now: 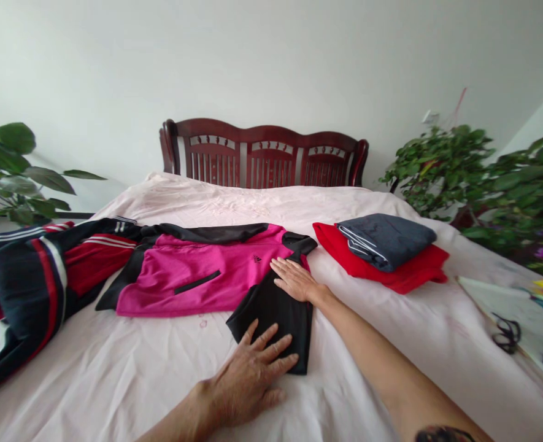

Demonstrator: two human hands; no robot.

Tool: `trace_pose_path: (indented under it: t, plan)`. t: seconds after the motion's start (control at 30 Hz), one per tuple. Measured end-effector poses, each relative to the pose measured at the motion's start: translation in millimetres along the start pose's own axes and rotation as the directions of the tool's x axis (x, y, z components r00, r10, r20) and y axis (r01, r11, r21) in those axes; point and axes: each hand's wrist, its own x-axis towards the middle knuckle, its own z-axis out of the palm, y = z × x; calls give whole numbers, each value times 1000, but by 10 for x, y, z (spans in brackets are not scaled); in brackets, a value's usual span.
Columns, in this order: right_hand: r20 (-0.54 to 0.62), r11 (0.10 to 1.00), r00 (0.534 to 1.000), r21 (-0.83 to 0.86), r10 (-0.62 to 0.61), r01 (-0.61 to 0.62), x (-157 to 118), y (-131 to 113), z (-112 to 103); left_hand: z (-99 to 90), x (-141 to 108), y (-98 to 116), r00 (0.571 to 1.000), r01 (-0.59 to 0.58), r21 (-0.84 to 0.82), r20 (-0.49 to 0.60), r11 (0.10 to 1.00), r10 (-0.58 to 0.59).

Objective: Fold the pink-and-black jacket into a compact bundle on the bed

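Observation:
A magenta and black jacket [186, 276] lies spread on the bed, its collar end to the right and a small logo on the chest. One black sleeve [275, 307] is bent back toward me. Near the folded end of that sleeve, my left hand [253, 374] rests with fingers spread, partly on the fabric and partly over the sheet. Farther up, by the shoulder, my right hand [296, 280] presses flat with its fingers stretched out. Neither hand grips anything.
Folded dark grey clothing [386, 239] sits on a folded red garment [418, 267] to the right. Navy and red striped sportswear [45, 276] lies at the left. A wooden headboard [271, 156] stands behind. Black glasses [505, 333] lie on a surface at the right, near leafy plants [441, 159].

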Motion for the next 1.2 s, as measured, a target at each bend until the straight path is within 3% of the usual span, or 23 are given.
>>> trace_pose_path:
  t: [0.13,0.27,0.33,0.4,0.53,0.63,0.73,0.9,1.07,1.13,1.2]
  plan:
    - [-17,998,998,6,67,-67,-50,-249,3,-24,-20,54,999,46,22,-11,999,-46]
    - [-59,984,991,127,-117,124,-358,-709,107,-29,-32,74,998,57,24,-9,998,-57]
    - [-91,972,978,128,-186,197,-457,-774,144,-29,-32,71,999,50,21,-6,999,-50]
    - [-106,979,978,75,-180,188,-441,-659,148,-26,-33,65,999,45,12,3,999,-45]
    - [-88,996,993,-50,-74,70,-142,-133,113,-19,-42,53,999,42,4,18,999,-42]
    - [-120,991,988,-82,94,-105,97,184,108,-15,-39,44,999,35,4,33,999,-35]
    - [-176,951,940,-44,293,-305,217,321,149,-13,-25,32,999,33,4,38,999,-33]
    - [-232,870,845,12,482,-493,223,364,216,-9,-38,3,1000,19,5,20,1000,-19]
    - [-323,856,808,8,492,-517,147,72,145,28,-99,-22,995,-19,10,-97,1000,19]
    - [-362,899,839,-5,407,-438,57,-190,128,70,-97,-44,981,26,31,-195,999,-20]
    - [-315,956,908,-8,276,-294,-62,-458,141,132,-77,-89,942,142,71,-316,987,-113]
